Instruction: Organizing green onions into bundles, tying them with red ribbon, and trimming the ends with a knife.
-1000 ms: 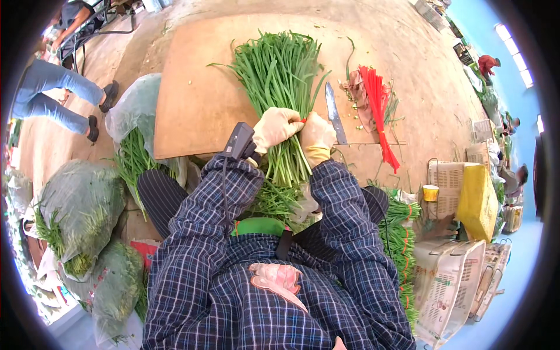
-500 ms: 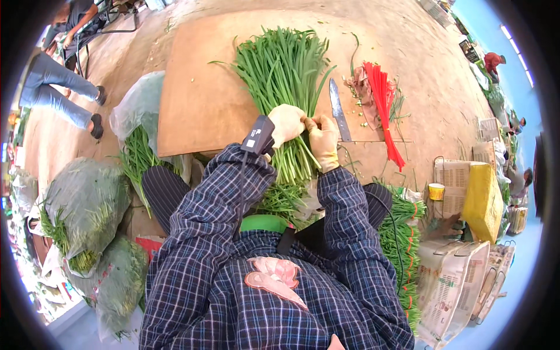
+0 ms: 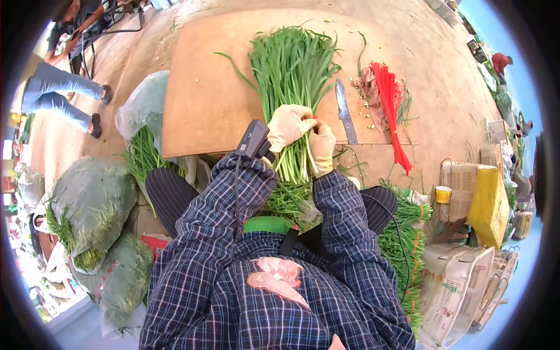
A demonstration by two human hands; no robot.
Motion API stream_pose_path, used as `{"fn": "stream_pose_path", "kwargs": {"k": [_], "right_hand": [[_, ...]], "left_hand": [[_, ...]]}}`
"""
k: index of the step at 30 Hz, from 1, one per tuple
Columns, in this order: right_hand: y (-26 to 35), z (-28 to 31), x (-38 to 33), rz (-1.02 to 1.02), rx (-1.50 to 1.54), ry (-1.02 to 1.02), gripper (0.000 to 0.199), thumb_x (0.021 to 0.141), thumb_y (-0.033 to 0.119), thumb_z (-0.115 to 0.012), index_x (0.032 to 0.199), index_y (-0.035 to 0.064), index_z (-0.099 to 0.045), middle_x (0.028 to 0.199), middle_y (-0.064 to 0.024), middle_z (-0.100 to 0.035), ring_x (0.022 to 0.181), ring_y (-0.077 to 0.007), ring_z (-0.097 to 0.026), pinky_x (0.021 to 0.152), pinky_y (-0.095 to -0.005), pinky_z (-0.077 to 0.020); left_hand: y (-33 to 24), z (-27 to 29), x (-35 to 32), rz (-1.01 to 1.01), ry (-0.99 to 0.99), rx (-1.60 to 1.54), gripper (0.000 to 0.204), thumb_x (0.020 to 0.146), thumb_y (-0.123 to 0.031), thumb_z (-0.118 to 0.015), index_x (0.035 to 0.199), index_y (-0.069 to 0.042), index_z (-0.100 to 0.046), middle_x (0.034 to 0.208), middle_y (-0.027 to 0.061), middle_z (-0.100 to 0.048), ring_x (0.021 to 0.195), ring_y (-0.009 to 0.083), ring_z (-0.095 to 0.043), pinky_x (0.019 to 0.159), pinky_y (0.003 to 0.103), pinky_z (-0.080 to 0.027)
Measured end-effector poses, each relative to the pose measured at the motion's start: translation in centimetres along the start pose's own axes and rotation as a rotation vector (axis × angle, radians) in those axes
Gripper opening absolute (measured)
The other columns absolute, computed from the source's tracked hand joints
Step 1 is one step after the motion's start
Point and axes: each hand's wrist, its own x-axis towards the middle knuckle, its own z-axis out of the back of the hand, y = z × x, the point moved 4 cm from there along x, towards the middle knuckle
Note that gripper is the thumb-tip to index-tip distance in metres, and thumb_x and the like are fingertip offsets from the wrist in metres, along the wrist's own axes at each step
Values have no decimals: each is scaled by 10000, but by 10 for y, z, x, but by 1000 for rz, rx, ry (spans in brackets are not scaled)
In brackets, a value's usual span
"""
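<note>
I see both my hands clamped around the stems of the greens (image 3: pixel 293 81), which lie on the brown board (image 3: pixel 204 87) with the leafy tops fanned away from me and the cut ends running down toward my lap. My left hand (image 3: pixel 287 126), gloved, is clenched over the bundle from the left, and a small red piece shows at its thumb side, probably one of the ties; my right hand (image 3: pixel 321 147), also gloved, grasps the stems from the right, just below the other. The two hands touch each other across the bundle.

Compared with a second ago, the hands sit closer together and a little higher on the stems, and the red bit at the fingers was less plain then. My head has also dipped a touch, so the board fills more of the view. I judge from this that the bundle is gathered tight and the binding is in hand, not finished.

The knife (image 3: pixel 345 112) lies untouched on the board just right of the greens, blade pointing away from me. The red ties (image 3: pixel 389 105) lie beyond it. Bags of greens (image 3: pixel 90 204) sit at my left, more bunches (image 3: pixel 402 245) at my right
</note>
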Motion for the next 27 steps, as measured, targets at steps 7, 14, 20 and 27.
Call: {"fn": "stream_pose_path", "kwargs": {"k": [7, 14, 20, 27], "right_hand": [[-17, -2, -3, -325, 345, 87, 107, 830, 67, -588, 881, -20, -622, 741, -86, -623, 648, -159, -570, 602, -283, -453], [-26, -6, -7, -484, 432, 19, 172, 871, 160, -581, 910, 0, -630, 808, -69, -636, 735, -157, -573, 672, -278, -458], [6, -9, 6, -250, 32, -32, 147, 850, 116, -553, 803, -24, -543, 735, -131, -574, 707, -273, -556, 660, -371, -449], [14, -22, 8, -154, -212, 67, 184, 870, 142, -456, 819, 1, -562, 831, -190, -613, 752, -303, -591, 669, -394, -458]], "left_hand": [[9, 5, 1, 51, 38, 126, 230, 788, -200, -659, 876, 12, -654, 668, 119, -611, 586, 166, -556, 569, 291, -445], [17, 8, -5, 27, 10, -70, 165, 779, -165, -627, 837, -18, -674, 713, 132, -646, 659, 114, -594, 592, 283, -480], [9, 27, -24, 5, -142, -372, 225, 777, -219, -704, 865, -17, -662, 711, 74, -631, 677, 106, -558, 631, 276, -451], [6, 19, -15, -214, -178, -5, 185, 775, -188, -665, 813, -8, -661, 761, 156, -642, 663, 218, -623, 598, 315, -483]]}}
